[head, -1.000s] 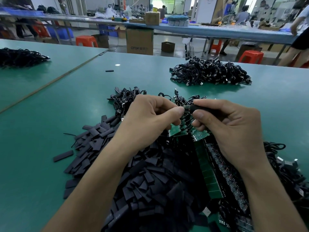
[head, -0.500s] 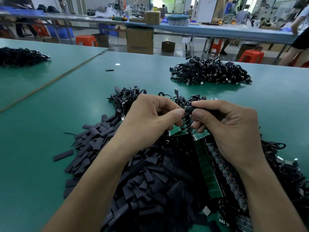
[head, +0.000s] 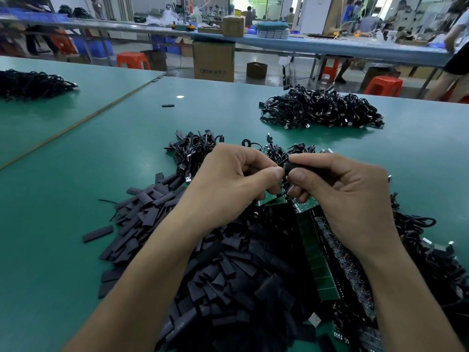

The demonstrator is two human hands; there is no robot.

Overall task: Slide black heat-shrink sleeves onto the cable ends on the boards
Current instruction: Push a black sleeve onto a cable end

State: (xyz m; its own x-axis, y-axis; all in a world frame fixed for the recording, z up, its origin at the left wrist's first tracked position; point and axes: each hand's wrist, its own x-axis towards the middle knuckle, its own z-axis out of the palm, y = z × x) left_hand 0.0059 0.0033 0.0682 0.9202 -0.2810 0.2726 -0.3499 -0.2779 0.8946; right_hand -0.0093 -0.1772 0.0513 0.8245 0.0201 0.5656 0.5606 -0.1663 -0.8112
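Your left grip (head: 228,184) pinches the thin black cable end (head: 283,191) steady above the green circuit boards (head: 304,207), so your right grip (head: 342,196), pinching the black heat-shrink sleeve (head: 302,168), can thread it on.

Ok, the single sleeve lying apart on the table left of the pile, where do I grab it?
Come straight down and pinch the single sleeve across its two long edges near the middle. It lies flat on the table, apart from the pile, so both edges look free.
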